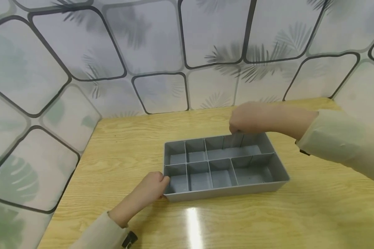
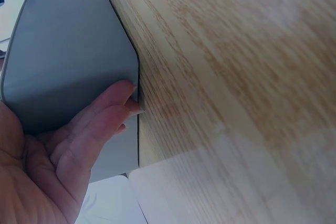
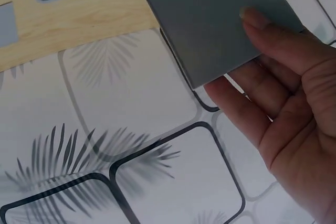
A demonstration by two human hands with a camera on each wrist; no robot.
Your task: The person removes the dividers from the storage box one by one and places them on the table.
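A grey organizer box (image 1: 222,193) with thin dividers forming two rows of compartments lies on the wooden table. At its left front corner my left hand (image 1: 152,185) holds the box, thumb by the rim. In the left wrist view the fingers (image 2: 102,114) of that hand lie against the box's outer wall (image 2: 71,40), fingertips close to the table. Over the back row, toward the right, is my right hand (image 1: 246,117). Between thumb and fingers it pinches a flat grey divider (image 3: 215,30), seen best in the right wrist view; the head view shows it only as a blur.
The wooden table (image 1: 118,148) extends around the box. Behind and to the left hangs a pale cloth (image 1: 146,38) with dark outlines and leaf prints. In the right wrist view, a flat grey piece (image 3: 6,24) lies at the left edge.
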